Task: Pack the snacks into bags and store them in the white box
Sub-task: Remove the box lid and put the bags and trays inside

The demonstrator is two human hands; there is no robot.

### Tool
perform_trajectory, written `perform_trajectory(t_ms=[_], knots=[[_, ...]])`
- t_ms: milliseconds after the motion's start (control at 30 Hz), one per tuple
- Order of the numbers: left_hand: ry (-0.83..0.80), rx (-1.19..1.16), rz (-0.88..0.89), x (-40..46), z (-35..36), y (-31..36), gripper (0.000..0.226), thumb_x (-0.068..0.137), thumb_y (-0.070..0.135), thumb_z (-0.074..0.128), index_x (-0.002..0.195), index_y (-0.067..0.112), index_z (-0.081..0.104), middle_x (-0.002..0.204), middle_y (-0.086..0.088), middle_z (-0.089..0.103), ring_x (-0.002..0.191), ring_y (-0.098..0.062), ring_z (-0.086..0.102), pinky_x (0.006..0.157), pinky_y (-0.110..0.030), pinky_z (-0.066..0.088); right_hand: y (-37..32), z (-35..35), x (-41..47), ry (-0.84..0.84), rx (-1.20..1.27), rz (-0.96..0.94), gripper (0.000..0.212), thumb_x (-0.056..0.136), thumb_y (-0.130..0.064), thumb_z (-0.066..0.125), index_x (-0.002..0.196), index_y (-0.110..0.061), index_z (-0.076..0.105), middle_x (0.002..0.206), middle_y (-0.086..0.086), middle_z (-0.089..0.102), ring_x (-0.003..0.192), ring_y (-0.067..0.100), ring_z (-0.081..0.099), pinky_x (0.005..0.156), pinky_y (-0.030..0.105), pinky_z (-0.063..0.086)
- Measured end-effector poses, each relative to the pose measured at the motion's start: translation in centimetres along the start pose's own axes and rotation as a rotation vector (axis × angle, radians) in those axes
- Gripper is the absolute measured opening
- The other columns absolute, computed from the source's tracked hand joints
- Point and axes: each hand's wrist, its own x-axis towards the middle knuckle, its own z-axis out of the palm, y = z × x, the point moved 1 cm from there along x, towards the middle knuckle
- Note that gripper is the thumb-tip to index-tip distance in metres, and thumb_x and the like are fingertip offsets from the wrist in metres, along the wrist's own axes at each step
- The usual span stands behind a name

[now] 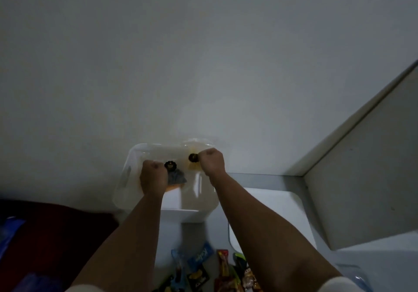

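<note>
Both my arms reach forward over the translucent white box [131,169], which stands against the wall. My left hand [153,175] is a closed fist on a clear snack bag [177,177] with grey and orange contents and a dark round knot at its top. My right hand [212,160] is fisted on a second clear bag [194,166] with yellowish contents and a similar dark top. Both bags are inside or just above the box; I cannot tell which. Several loose snack packets [203,269] lie on the table near me.
A white rounded lid or tray [271,210] lies right of the box. A grey panel [362,167] rises at the right. Dark red cloth [56,235] and a blue bag [11,230] sit at the left. Clear plastic [359,276] shows at the bottom right.
</note>
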Motion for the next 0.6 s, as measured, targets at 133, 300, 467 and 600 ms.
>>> perform_trajectory(t_ms=[133,300,467,600], knots=[[-0.053,-0.001,-0.071,3.0,1.4,-3.3,0.030,0.097,0.017,0.048,0.112,-0.004,0.064,0.103,-0.020,0.066,0.103,-0.040,0.062,0.080,-0.037,0.042,3.1,2.3,1.7,-0.098,-0.155,0.176,0.032,0.091,-0.013,0.054,0.116,-0.001,0.068,0.097,0.008,0.060,0.089,0.025,0.058,0.089,0.043,0.056],[-0.157,-0.009,-0.194,6.2,4.3,-5.6,0.032,0.095,0.015,0.048,0.112,-0.004,0.066,0.107,-0.026,0.068,0.097,-0.040,0.063,0.076,-0.039,0.044,6.1,4.9,4.8,-0.112,-0.192,0.257,0.034,0.096,-0.012,0.052,0.125,0.000,0.065,0.103,0.011,0.061,0.089,0.022,0.055,0.085,0.039,0.054],[-0.170,-0.047,-0.263,7.7,5.8,-6.9,0.019,0.092,0.008,0.051,0.094,0.005,0.070,0.088,-0.016,0.062,0.083,-0.033,0.058,0.072,-0.033,0.042,8.0,6.8,6.8,-0.058,-0.238,0.261,0.030,0.088,-0.016,0.065,0.115,-0.002,0.068,0.093,0.007,0.069,0.078,0.025,0.065,0.061,0.032,0.053],[-0.195,-0.105,-0.289,7.4,5.8,-6.7,0.018,0.089,0.004,0.058,0.098,0.011,0.072,0.106,-0.015,0.067,0.103,-0.036,0.063,0.082,-0.033,0.045,9.7,7.6,7.8,-0.006,-0.188,0.295,0.043,0.083,-0.021,0.072,0.119,-0.003,0.059,0.102,0.006,0.069,0.091,0.026,0.066,0.077,0.032,0.053]])
